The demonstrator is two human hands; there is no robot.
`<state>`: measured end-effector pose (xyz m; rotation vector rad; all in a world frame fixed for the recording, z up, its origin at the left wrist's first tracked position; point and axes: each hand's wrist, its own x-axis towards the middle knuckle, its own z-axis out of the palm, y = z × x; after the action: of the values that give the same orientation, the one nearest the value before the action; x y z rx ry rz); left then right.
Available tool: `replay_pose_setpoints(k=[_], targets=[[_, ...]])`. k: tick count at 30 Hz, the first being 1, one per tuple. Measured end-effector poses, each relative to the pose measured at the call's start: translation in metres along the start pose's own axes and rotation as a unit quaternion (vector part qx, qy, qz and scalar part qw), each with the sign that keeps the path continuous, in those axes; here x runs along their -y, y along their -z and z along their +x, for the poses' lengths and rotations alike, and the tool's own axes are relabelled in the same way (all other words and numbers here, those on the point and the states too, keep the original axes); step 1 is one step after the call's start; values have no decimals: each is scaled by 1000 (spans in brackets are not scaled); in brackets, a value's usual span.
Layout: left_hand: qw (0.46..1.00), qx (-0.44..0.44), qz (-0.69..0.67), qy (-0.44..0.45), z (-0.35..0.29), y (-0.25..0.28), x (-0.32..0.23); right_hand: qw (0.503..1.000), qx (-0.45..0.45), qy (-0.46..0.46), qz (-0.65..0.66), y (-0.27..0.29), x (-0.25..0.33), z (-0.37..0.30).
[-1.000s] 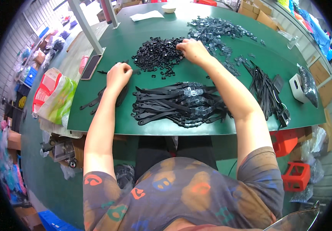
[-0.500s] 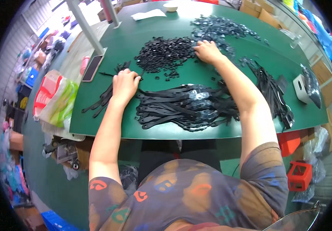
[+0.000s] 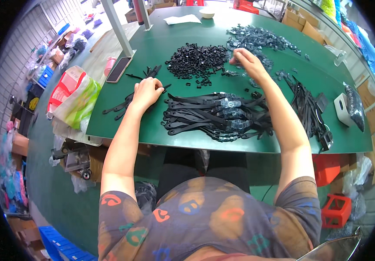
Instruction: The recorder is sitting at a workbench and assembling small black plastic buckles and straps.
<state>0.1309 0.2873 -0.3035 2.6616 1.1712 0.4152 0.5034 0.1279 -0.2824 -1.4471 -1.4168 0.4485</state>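
My left hand point(image 3: 147, 92) is closed on a black strap point(image 3: 166, 86), whose end sticks out past the thumb. More loose black straps point(image 3: 120, 107) lie beneath and beside that hand. Further right, my right hand point(image 3: 249, 63) is bent with its fingers pinched together; whatever is between them is too small to make out. It hovers at the edge of a heap of translucent grey plastic pieces point(image 3: 263, 38). Left of it lies a heap of small black plastic pieces point(image 3: 195, 60). A bundle of black straps with clear pieces on them point(image 3: 196, 114) lies nearest me.
At the right are more black straps point(image 3: 305, 106) and a white container point(image 3: 343, 108) with a dark plastic-wrapped packet. A phone point(image 3: 119, 69) lies at the left by a metal post point(image 3: 120, 32). A shopping bag point(image 3: 76, 98) stands beside the green table point(image 3: 139, 135).
My right hand has shifted slightly away from the black heap, its fingers now curled together. The strap end shows more plainly at my left hand. The whole view has moved a little.
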Motion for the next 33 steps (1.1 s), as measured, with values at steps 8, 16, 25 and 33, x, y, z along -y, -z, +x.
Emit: replay_pose_setpoints(k=[8, 16, 25, 33], targets=[[901, -230, -340, -137, -63, 36, -41, 951, -105, -157, 244, -44, 113, -135], [741, 85, -666, -27, -185, 10, -121, 888, -41, -177, 423, -126, 118, -170], [666, 140, -732, 31, -188, -25, -131, 863, -29, -209, 460, -143, 125, -190], [694, 121, -710, 15, -189, -27, -135, 869, -29, -205, 449, -143, 130, -193]])
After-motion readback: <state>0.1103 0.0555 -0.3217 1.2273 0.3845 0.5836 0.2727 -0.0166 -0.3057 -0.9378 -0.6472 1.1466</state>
